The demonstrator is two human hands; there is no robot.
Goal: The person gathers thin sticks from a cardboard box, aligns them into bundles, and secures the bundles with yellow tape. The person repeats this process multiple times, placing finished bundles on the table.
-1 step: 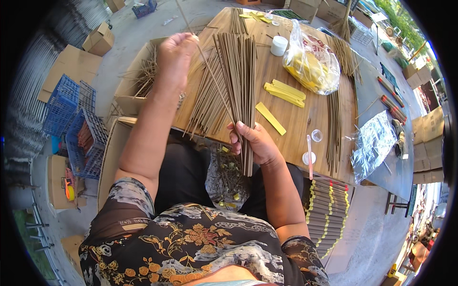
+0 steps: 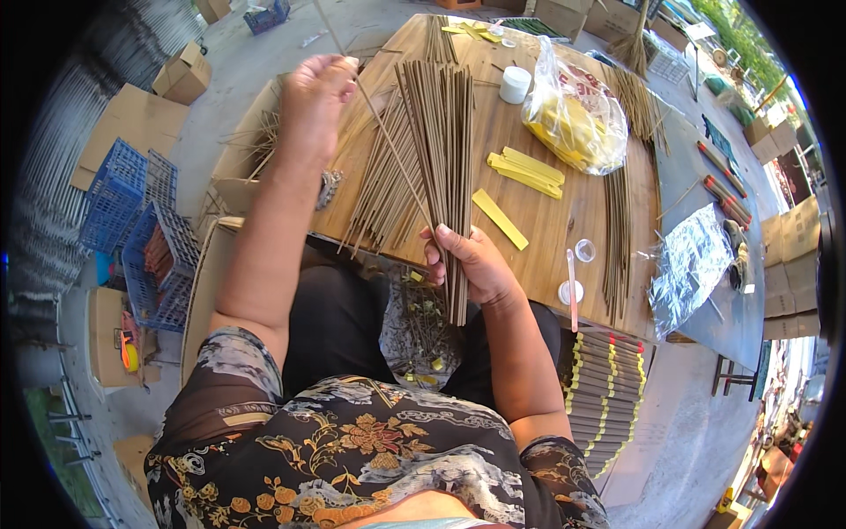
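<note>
My right hand (image 2: 476, 264) is wrapped round the lower part of a bundle of thin brown incense sticks (image 2: 448, 150), its upper ends fanned out over the table. Up and to the left, my left hand (image 2: 319, 97) is closed in a pinch on a single incense stick (image 2: 381, 122). That stick slants from above the left hand down to the bundle by my right fingers. Behind the bundle, a spread pile of loose sticks (image 2: 374, 189) lies on the wooden table (image 2: 546, 256). Beside the bundle are a yellow paper strip (image 2: 500, 219) and a stack of similar strips (image 2: 526, 173).
A clear bag of yellow strips (image 2: 577, 123) and a white jar (image 2: 515, 85) stand farther back. Near the front edge, a pink-handled stick (image 2: 572, 291) lies across a small round tub. Banded bundles (image 2: 604, 397) sit below right; blue crates (image 2: 163, 264) stand left.
My left hand has moved slightly up and left, tilting the single stick a little more. The right hand and its bundle have stayed almost in place.
</note>
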